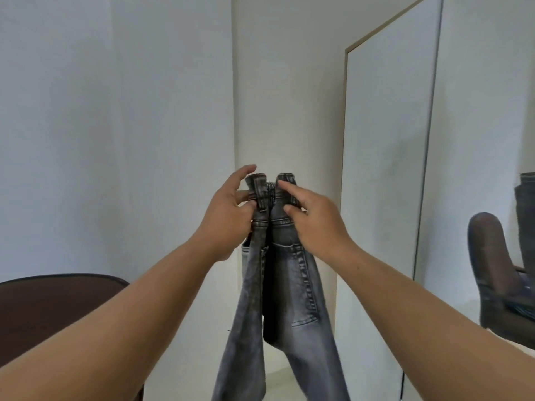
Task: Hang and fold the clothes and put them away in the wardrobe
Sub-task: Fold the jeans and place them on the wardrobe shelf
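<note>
At centre frame, held up at arm's length before a pale wall corner, hangs a pair of washed grey denim jeans (292, 290) — folded lengthwise so the two halves of the waistband stand side by side at the top. The left hand (228, 218) pinches the left half of the waistband between thumb and curled fingers, index finger lifted free above it. The right hand (315, 218) grips the right half, thumb on the near face, index finger extended across the band. Both legs hang down and leave the frame at the bottom edge; a back pocket faces the camera. Right of the jeans stands a tall white wardrobe door (388, 169) with a light wood edge. Lower left — a dark brown rounded chair back (52, 308). Far right, a mirror panel (486, 117) reflects a dark chair.
</note>
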